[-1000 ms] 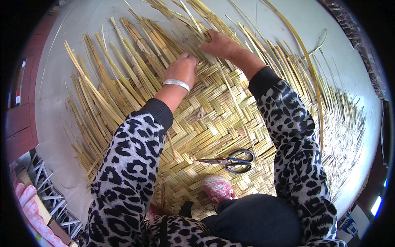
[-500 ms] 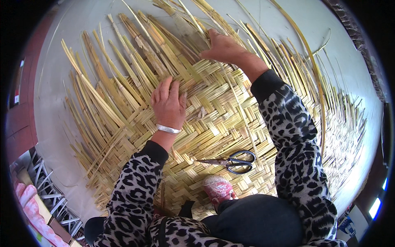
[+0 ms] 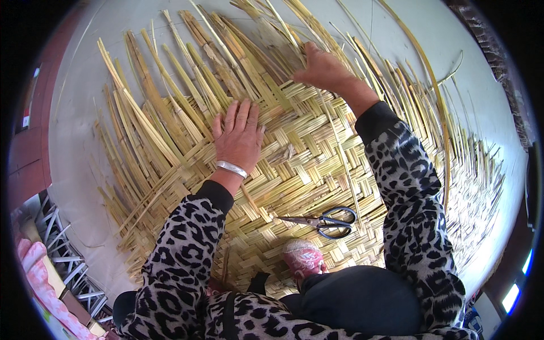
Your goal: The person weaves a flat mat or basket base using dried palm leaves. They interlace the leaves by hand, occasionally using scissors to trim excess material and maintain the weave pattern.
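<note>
A large mat of flat yellow-green reed strips point(image 3: 300, 175) lies woven in front of me, its loose ends fanning out along the far side. My left hand point(image 3: 238, 139) rests palm down on the weave, fingers stretched out at the base of the loose ends. Farther off and to the right, my right hand point(image 3: 326, 69) is curled at the mat's far edge around a broad reed strip point(image 3: 276, 38), which looks slightly blurred. Its fingertips are partly hidden. Scissors point(image 3: 318, 221) with dark looped handles lie on the mat between my forearms.
A shoe with a red and white pattern point(image 3: 303, 258) is on the mat near my knee. One long curved strip point(image 3: 433, 79) arches up past my right forearm. Pale floor point(image 3: 73, 141) surrounds the mat, and a white metal rack point(image 3: 71, 255) stands at lower left.
My left hand has flattened onto the weave, its fingers now straighter. The view has shifted a little, so the mat and right hand appear farther right. The right hand keeps its curled pose.
</note>
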A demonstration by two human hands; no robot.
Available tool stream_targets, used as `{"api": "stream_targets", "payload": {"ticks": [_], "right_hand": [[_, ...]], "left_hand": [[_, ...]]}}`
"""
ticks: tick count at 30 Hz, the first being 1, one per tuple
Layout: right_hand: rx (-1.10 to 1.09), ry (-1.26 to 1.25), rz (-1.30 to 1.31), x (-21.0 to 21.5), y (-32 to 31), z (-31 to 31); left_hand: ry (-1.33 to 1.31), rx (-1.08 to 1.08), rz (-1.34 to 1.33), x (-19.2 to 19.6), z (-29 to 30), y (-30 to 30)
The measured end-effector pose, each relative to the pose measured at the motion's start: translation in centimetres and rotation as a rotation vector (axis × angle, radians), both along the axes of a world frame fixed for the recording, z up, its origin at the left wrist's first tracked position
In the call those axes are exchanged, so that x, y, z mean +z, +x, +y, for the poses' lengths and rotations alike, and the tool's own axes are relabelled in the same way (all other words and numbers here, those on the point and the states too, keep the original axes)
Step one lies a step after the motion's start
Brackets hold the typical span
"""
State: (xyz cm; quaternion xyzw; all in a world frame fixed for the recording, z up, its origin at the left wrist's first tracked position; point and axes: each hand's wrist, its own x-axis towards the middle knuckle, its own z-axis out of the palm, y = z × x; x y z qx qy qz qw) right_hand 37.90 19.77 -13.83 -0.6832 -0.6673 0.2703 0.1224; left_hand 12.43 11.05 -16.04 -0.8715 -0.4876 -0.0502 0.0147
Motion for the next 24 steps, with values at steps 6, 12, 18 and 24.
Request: {"api": "stream_targets", "payload": {"ticks": [6, 12, 18, 24], "right_hand": [[-0.008, 0.085, -0.093, 1.0, -0.3, -1.6], [-0.036, 0.123, -0.14, 2.4, -1.3, -3.0], [-0.077, 0.168, -0.239, 0.7, -2.0, -3.4], [-0.098, 0.519, -0.377, -0.7, -3.4, -5.8]], "left_hand": [[0.011, -0.017, -0.047, 0.4, -0.8, 0.1], [-0.019, -0.043, -0.043, 0.7, -1.2, 0.2], [-0.09, -0.025, 0.035, 0.9, -2.2, 0.3], [-0.18, 0.206, 0.111, 1.8, -6.4, -4.2]]}}
